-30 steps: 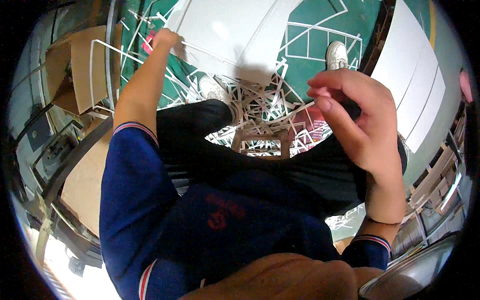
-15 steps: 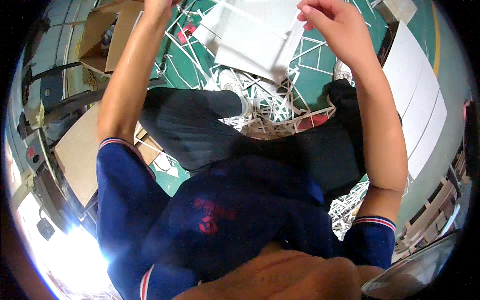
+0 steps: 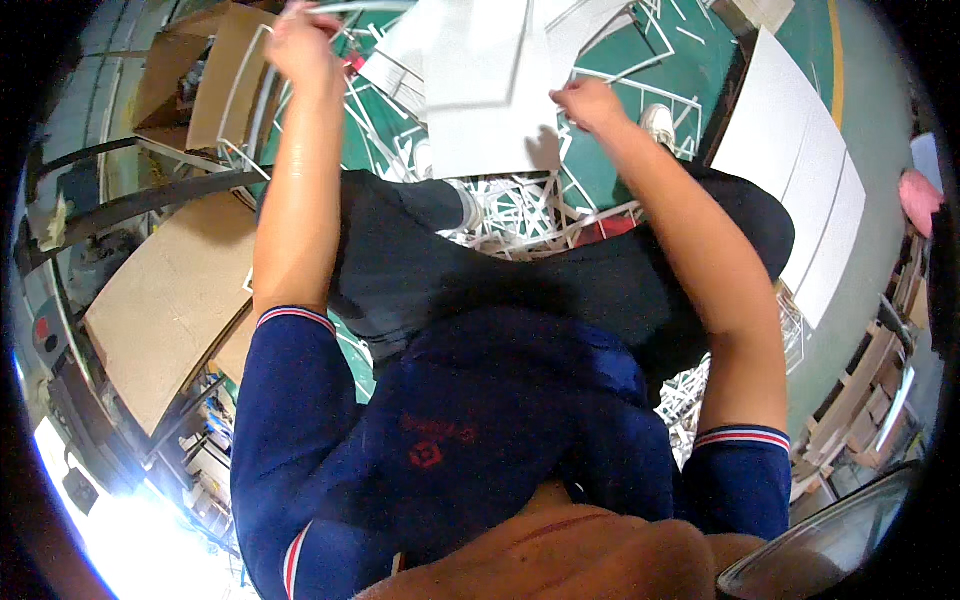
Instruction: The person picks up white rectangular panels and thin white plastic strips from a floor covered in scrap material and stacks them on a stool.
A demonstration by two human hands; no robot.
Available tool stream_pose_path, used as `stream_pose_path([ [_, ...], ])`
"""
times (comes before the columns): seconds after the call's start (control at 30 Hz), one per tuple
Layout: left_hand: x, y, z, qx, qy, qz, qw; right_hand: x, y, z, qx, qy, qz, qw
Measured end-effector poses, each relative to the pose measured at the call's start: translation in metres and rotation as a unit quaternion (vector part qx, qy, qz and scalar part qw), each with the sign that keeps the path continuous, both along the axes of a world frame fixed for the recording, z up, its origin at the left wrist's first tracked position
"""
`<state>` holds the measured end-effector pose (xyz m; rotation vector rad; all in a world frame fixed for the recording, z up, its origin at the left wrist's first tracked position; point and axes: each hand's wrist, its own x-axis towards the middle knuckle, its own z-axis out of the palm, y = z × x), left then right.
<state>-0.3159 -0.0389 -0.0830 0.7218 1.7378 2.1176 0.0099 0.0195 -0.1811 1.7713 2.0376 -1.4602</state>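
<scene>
My left hand (image 3: 302,48) is raised at the upper left, its fingers closed round a thin white strip (image 3: 365,7) that reaches right from it. Thin white strips also hang beside its wrist; whether they join the held one I cannot tell. My right hand (image 3: 592,104) is closed in a pinch by the right edge of a white sheet (image 3: 485,135), and its shadow falls on that sheet. What the pinch holds, if anything, is too small to make out. Another white sheet (image 3: 475,50) overlaps the first, farther from me.
Cut white strips (image 3: 515,210) lie heaped on the green floor between my shoes. White panels (image 3: 790,170) lean along the right. To the left stand an open cardboard box (image 3: 215,85) and a flat brown cardboard sheet (image 3: 165,300). Wooden pieces (image 3: 850,400) are stacked at the lower right.
My left hand has come down and left into fuller view, with a white strip showing in it. The right hand has moved down and left. The white sheets have shifted.
</scene>
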Motion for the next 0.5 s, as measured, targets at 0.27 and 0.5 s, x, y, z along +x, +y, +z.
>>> stream_pose_path([
  [0.27,-0.097,-0.03,0.034,0.21,-0.144,0.047,0.966,-0.024,-0.155,-0.162,-0.458,0.056,-0.327,0.825],
  [0.5,-0.12,-0.022,0.02,0.152,-0.183,-0.001,0.971,-0.047,-0.139,-0.172,-0.44,0.302,-0.536,0.655],
])
